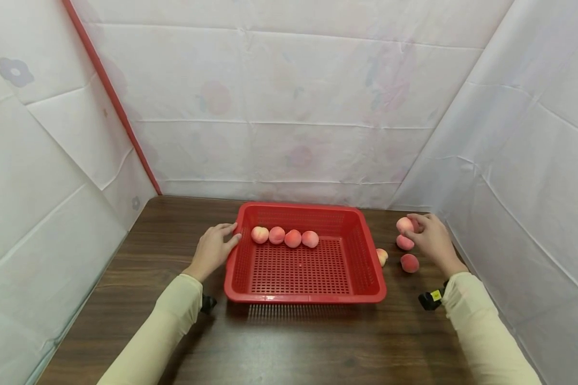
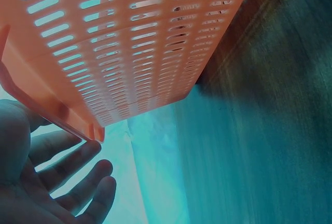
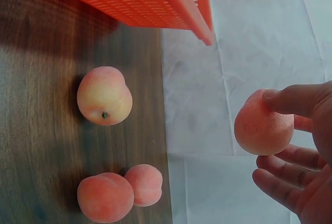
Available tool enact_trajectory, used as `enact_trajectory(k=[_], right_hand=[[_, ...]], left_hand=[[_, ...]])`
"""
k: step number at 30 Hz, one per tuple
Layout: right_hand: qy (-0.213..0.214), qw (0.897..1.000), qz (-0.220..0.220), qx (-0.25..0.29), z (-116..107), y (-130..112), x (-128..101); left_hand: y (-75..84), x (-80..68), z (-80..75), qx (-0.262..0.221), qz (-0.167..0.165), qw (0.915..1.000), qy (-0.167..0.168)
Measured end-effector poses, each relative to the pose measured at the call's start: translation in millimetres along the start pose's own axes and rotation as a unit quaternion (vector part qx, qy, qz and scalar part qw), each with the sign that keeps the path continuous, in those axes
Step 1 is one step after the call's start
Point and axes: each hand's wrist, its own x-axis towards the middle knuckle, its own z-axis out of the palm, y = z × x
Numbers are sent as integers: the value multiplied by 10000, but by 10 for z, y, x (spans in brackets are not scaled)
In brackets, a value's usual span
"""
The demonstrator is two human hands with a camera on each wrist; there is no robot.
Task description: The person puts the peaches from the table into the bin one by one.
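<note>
A red plastic basket [image 1: 301, 298] with slotted walls sits on the table. Inside it, several peaches [image 1: 293, 238] line up in a row toward the back. My left hand [image 1: 213, 250] holds the basket's left rim, thumb on top; in the left wrist view the fingers [image 2: 78, 164] lie beneath the rim, some loosely spread. To the right of the basket, my right hand [image 1: 431, 238] pinches a peach [image 3: 263, 125] between thumb and fingers, lifted off the table. Below it on the table are a yellowish peach [image 3: 105, 97], a redder peach [image 3: 105, 198] and a smaller-looking peach [image 3: 145, 184].
The dark wooden table [image 1: 289, 342] reaches to a white patterned sheet [image 1: 289, 107] hung behind and on both sides. A red strip [image 1: 111, 96] runs down the left back corner. The basket's right wall partly hides the yellowish peach in the head view.
</note>
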Motion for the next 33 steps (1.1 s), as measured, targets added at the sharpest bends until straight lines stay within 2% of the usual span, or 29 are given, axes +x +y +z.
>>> enact_trajectory(k=[10, 16, 25, 33], right_hand=[[-129, 9998, 38, 111, -14, -116, 60], [-103, 9997, -173, 115, -2, -169, 108], [-149, 9991, -399, 28, 4, -293, 170], [-165, 9978, -646, -61, 25, -434, 275]], left_hand=[[12, 21, 9, 70, 37, 9999, -74], [21, 27, 13, 89, 45, 9999, -116], [17, 33, 26, 82, 182, 9998, 82], [-3, 2, 23, -2, -4, 10000, -20]])
